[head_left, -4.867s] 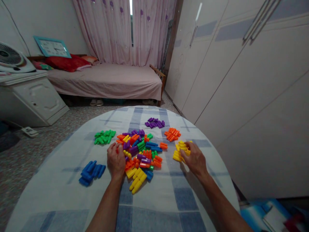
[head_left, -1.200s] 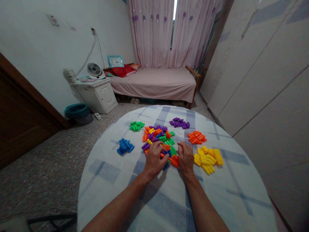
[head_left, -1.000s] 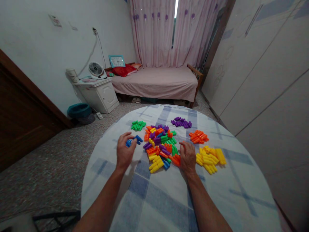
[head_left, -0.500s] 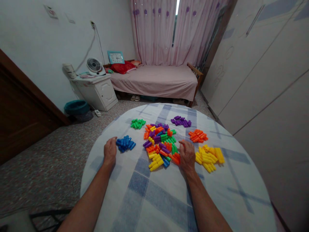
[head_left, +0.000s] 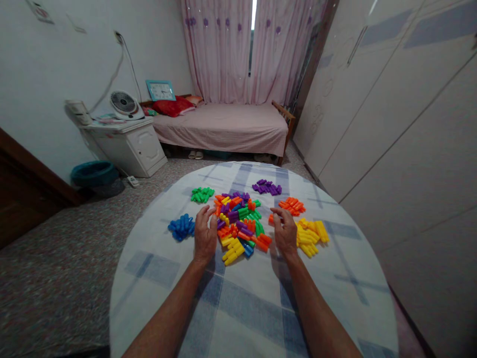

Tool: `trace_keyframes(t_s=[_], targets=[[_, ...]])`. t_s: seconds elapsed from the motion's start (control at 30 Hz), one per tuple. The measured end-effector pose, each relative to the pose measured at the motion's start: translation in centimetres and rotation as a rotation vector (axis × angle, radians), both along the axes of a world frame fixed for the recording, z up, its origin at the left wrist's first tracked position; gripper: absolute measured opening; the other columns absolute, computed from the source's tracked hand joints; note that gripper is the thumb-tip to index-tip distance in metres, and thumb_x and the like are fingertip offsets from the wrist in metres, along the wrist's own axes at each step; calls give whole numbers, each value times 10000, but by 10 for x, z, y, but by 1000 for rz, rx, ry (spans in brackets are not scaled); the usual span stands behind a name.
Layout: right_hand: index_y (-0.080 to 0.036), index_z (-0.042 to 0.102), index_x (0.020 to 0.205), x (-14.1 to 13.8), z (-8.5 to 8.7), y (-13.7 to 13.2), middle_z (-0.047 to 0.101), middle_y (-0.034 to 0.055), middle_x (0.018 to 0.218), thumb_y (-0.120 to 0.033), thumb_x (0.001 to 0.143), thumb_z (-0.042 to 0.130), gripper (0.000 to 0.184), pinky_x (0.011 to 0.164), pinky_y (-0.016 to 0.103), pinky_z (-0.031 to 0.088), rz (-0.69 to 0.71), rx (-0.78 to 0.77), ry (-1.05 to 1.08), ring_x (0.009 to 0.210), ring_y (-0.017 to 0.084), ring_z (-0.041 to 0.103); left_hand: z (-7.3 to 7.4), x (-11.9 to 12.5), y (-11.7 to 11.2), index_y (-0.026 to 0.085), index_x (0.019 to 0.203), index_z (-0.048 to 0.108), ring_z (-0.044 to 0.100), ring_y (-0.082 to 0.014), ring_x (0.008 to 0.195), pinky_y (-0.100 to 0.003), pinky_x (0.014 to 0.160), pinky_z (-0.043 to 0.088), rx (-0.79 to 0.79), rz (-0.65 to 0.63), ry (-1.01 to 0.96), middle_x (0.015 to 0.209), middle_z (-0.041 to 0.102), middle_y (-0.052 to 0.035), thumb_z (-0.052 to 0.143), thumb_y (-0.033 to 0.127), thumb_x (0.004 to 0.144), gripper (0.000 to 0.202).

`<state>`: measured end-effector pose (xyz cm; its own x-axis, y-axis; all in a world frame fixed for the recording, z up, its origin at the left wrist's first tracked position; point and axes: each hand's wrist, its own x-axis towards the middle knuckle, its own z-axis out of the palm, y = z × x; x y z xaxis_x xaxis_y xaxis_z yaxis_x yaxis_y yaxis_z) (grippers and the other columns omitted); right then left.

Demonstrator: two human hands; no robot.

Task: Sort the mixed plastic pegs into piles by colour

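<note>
Orange block (head_left: 272,219) is apparently now pinched at the right hand's (head_left: 285,231) fingertips. The left hand (head_left: 205,235) has been brought from beyond the blue pile (head_left: 181,227) to the mixed pile (head_left: 242,213), so that pile is flanked by both; its fingers are loosely parted, nothing visibly held.

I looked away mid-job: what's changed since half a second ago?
The left hand has moved right, from the outer side of the blue pile to the left edge of the mixed heap. The right hand has shifted slightly right, off the heap; an orange piece now shows beside it, whether held I can't tell. The green pile, purple pile and yellow pile look unchanged.
</note>
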<state>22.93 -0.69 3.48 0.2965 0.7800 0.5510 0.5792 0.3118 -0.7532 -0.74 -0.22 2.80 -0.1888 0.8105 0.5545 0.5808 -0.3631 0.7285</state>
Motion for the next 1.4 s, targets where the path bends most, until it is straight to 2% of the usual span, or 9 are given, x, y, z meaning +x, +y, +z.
trace_keyframes(t_s=[0.2,0.3,0.4,0.6,0.7,0.8,1.03,1.2,1.4], targets=[[-215,616,971,1,14,-26,644,46,939,-297,827,536,185,725,328,491,269,-305,-322,823,186,605,-30,-1,20,167,1051,607,468,-228,1187,-400,1074,328,-89,109,-129,1177,545,-116,329,371,915,371],[-228,601,1017,0,12,-46,623,66,1013,-309,811,595,222,776,351,482,251,-333,-515,932,221,587,-34,-4,24,165,1061,598,479,-223,1167,-388,1065,342,-91,101,-163,1164,548,-114,315,382,918,384],[-231,595,1045,-4,4,-58,617,74,992,-288,813,607,239,761,350,481,215,-371,-621,911,232,587,-37,-3,27,169,1077,590,485,-223,1157,-388,1063,347,-110,47,-122,1165,546,-113,305,394,924,394],[-238,572,1101,-5,-12,-60,623,63,984,-289,833,578,272,759,338,494,176,-331,-559,893,218,596,-45,-1,31,184,1100,580,484,-237,1172,-407,1055,356,-168,40,-72,1215,528,-112,306,415,926,399],[-235,551,1144,10,-6,-46,622,72,1066,-297,842,557,309,817,354,492,104,-260,-496,955,219,596,-44,-2,31,177,1106,577,483,-238,1176,-409,1056,355,-193,39,-65,1227,524,-113,294,430,927,420],[-193,549,1153,34,9,-15,619,94,1112,-290,850,527,319,898,380,452,-42,-210,-531,1032,232,572,-42,-1,30,159,1095,585,494,-242,1161,-411,1047,365,-215,36,-44,1220,531,-119,292,443,920,444],[-203,560,1149,73,30,71,623,95,1145,-297,852,546,312,883,360,387,-258,-450,-800,1075,248,524,-41,-1,30,152,1086,594,496,-247,1164,-407,1044,370,-265,49,-31,1237,527,-118,291,467,904,474],[-205,578,1115,77,22,97,638,96,1113,-309,863,528,277,857,381,372,-223,-561,-902,1071,259,520,-39,0,29,156,1102,583,496,-248,1166,-407,1046,368,-292,54,-45,1249,521,-116,284,478,901,483],[-207,637,1018,76,14,99,645,103,1091,-364,922,441,269,865,408,369,-156,-612,-933,1081,263,505,-38,1,28,158,1095,592,495,-246,1170,-413,1027,385,-307,62,-39,1248,524,-109,291,465,903,471]])
